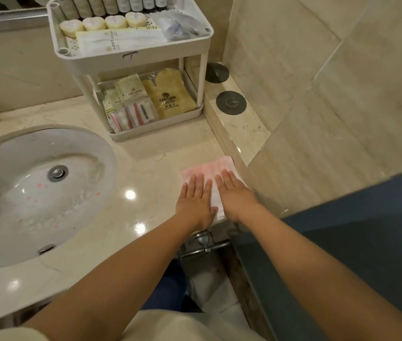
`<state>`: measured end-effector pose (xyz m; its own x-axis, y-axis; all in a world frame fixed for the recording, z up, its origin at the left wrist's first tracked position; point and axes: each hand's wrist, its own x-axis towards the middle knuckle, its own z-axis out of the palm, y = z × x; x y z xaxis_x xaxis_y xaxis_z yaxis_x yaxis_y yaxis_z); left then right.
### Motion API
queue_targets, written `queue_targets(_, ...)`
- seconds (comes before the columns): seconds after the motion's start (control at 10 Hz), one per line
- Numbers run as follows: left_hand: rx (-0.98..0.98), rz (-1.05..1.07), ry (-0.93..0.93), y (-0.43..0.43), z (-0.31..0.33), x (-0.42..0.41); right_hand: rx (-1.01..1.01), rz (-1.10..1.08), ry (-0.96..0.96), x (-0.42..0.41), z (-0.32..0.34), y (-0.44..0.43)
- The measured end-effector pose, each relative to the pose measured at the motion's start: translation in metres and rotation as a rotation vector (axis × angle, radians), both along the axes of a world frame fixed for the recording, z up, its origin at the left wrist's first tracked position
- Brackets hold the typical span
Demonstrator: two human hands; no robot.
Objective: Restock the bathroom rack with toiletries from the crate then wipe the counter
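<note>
**Both hands flat on the cloth, right front corner of the table**

The work surface is a glossy beige marble table [145,168] with a white oval sink [91,153] set into its left part. Beige tiled wall [318,70] closes the right side, above a low marble ledge [239,129] that carries two dark round discs [231,102]. A white two-tier rack [133,57] stands at the back, between the sink and the ledge. Its top tier holds bottles [111,6] and round soaps [94,22]; its bottom tier holds packets [131,91] and a yellow mitt [170,94].

A pink-and-white cloth [209,167] lies flat on the table, just beside the foot of the ledge and well apart from the rack. The left hand [196,200] and right hand [235,195] rest side by side on it, palms down. The fingers [200,180] are straight and slightly spread, gripping nothing. The cloth's far part shows beyond the fingertips; a strip shows between the two hands.

The cloth's long axis runs from the table's front edge away toward the rack, in line with the fingers.
</note>
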<state>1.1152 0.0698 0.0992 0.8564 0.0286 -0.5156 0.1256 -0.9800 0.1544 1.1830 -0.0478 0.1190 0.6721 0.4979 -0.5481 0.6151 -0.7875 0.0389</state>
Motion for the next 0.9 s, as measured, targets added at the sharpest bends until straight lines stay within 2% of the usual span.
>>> queue_targets(0.4,-0.104,-0.037,-0.12,0.007,0.01,-0.049,0.002,-0.113,-0.065,-0.043,0.019,-0.009)
queue_targets(0.5,-0.182,-0.011,-0.166,0.02,0.02,-0.06,0.126,-0.189,-0.003,-0.052,0.026,-0.003)
queue_targets(0.6,-0.304,0.169,-0.261,0.035,0.025,-0.079,0.291,-0.277,0.076,-0.063,0.032,0.012)
queue_targets(0.9,-0.475,0.697,-0.439,0.098,0.035,-0.151,0.646,-0.349,0.233,-0.105,0.042,0.088)
